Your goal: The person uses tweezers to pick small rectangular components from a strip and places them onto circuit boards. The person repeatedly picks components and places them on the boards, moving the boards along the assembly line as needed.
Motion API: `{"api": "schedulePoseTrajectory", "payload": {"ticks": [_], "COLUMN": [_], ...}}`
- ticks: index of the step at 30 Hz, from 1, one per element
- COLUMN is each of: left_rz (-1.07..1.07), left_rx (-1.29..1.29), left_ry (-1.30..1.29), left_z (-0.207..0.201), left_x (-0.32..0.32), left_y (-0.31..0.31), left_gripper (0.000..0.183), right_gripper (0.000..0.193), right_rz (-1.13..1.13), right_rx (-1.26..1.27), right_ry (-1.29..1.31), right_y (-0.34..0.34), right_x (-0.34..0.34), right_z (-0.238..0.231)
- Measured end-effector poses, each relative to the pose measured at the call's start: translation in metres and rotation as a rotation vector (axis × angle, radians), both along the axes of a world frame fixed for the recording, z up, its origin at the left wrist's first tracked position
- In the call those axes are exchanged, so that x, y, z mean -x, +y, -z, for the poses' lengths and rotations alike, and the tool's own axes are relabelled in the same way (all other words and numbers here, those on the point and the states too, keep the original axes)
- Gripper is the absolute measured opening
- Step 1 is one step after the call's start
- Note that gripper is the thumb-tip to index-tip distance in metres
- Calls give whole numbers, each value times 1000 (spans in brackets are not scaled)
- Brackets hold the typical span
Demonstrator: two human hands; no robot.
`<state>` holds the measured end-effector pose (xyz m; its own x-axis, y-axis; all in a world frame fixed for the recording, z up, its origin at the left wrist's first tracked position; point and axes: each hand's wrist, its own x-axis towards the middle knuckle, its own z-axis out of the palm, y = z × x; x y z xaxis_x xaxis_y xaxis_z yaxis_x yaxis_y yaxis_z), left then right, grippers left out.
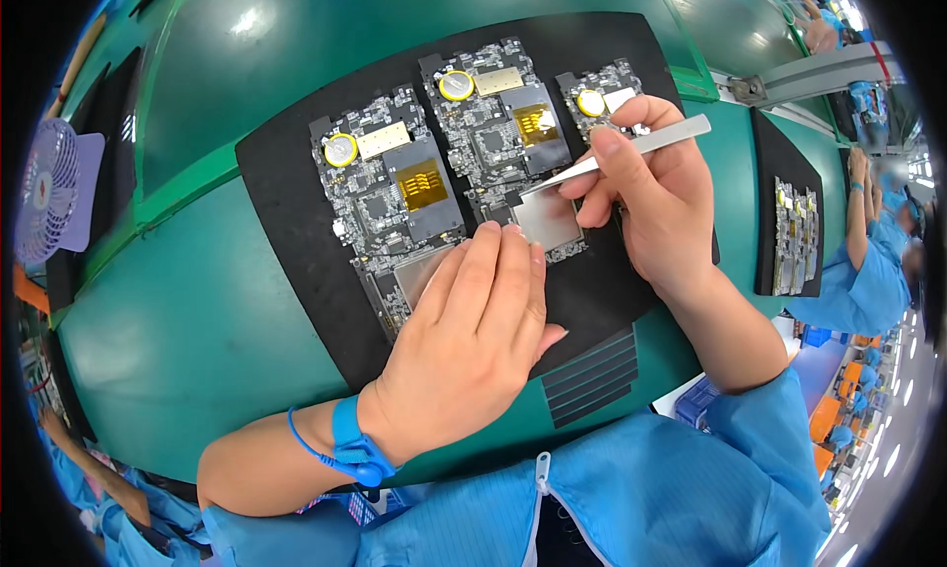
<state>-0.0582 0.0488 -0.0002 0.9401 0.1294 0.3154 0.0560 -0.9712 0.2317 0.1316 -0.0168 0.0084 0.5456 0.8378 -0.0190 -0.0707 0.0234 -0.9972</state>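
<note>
Three circuit boards, each with a yellow-rimmed coin cell, lie on a black mat [316,261]. In my right hand [656,187] is a pair of silver tweezers [651,141], its tips down at the middle circuit board [483,133], beside a square metal shield [548,220]. My left hand [473,320] lies flat with fingers stretched out, over the lower ends of the left circuit board [380,172] and the middle one. A blue wrist strap [347,425] circles my left wrist. Behind my right hand, the right circuit board [602,88] is partly hidden.
Dark strips [592,379] lie side by side on the green table [187,301] by the mat's near edge. At the left stands a purple fan [59,192]. Another black mat with boards [794,236] is at the right, near a co-worker in blue [858,281].
</note>
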Motion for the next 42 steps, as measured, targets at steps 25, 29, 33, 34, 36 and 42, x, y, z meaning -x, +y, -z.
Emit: {"api": "schedulePoseTrajectory", "payload": {"ticks": [25,29,33,34,36,42], "left_rz": [-65,-68,-47,-45,-41,-29], "left_rx": [65,86,10,-14,-46,-90], "left_ry": [-25,-12,23,41,33,23], "left_z": [2,0,0,-1,-2,1], "left_x": [-4,-6,-4,-3,-2,-3], "left_y": [0,3,-1,-2,-2,-1], "left_gripper": [50,50,51,52,52,52], "right_gripper": [19,16,16,17,20,21], "right_rz": [25,36,40,40,41,50], "right_rx": [-3,15,-6,-33,-86,-112], "right_ry": [-43,-88,-60,-23,53,26], "right_y": [0,0,0,0,-1,-3], "right_x": [5,6,6,6,6,8], "right_z": [4,2,4,4,5,9]}}
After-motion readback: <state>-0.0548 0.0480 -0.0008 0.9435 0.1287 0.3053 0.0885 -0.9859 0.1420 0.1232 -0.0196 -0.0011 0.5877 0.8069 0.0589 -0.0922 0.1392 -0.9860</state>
